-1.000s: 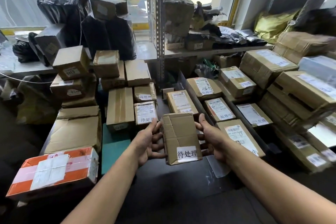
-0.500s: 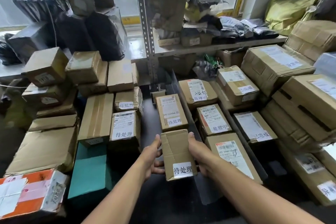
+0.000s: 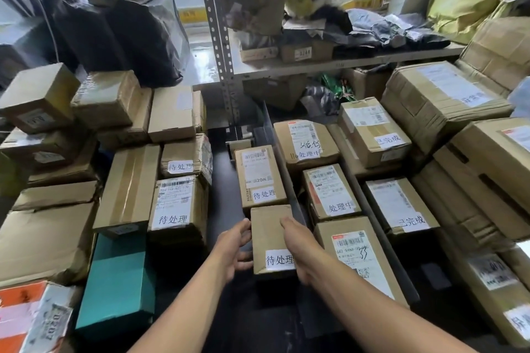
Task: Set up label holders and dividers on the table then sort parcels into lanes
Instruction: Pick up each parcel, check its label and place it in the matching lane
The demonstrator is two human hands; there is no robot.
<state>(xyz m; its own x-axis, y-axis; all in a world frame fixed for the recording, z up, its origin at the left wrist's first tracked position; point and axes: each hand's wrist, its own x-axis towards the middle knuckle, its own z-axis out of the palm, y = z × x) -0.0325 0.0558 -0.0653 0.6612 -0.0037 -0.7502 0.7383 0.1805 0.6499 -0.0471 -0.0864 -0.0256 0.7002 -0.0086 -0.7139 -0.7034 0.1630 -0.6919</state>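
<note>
A small brown cardboard parcel (image 3: 269, 235) with a white label reading 待处理 lies on the dark table (image 3: 223, 203), in the lane left of a dark upright divider (image 3: 282, 169). My left hand (image 3: 233, 249) grips its left side and my right hand (image 3: 301, 246) grips its right side. It sits just behind another labelled parcel (image 3: 259, 175) in the same lane. Right of the divider, three parcels (image 3: 329, 195) marked 处理中 line up. A second divider (image 3: 370, 203) separates them from parcels (image 3: 398, 203) marked 已完成.
Stacked cardboard boxes (image 3: 126, 189) and a teal box (image 3: 117, 281) crowd the left. Large boxes (image 3: 487, 157) pile up on the right. A metal shelf post (image 3: 218, 37) and shelf with black bags (image 3: 120, 37) stand behind. An orange-taped parcel (image 3: 25, 315) lies at bottom left.
Both hands have carried the small parcel forward and down, from held in the air to resting in the left lane behind the other parcel. The camera has leaned closer.
</note>
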